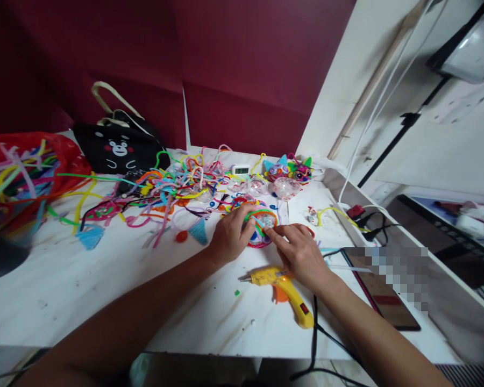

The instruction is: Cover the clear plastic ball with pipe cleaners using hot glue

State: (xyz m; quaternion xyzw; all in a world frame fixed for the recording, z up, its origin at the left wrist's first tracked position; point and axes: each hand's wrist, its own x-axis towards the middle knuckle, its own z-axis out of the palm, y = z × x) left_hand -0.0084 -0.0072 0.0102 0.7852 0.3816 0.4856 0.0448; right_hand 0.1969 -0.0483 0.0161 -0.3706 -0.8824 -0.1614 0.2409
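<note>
A round, bowl-like craft piece wound with colourful pipe cleaners (260, 238) sits between my hands, with something clear and glittery inside its rim. My left hand (230, 232) grips its left side, fingers curled over the far edge and thumb on top. The fingers of my right hand (300, 250) are drawn together and press on its right edge. Just below the right hand lies a yellow hot glue gun (280, 282), its nozzle pointing left. A blue pipe-cleaner triangle (199, 231) and an orange-red round piece (181, 236) lie to the left.
Tangled loose pipe cleaners (173, 183) spread across the back. A red bag (70, 156) of them and a black tote (119, 145) stand at left. Behind my hands are clear domes (287, 188), a small timer (241, 170) and two cat-like faces (277, 168). A tablet (377, 290) and cables lie right.
</note>
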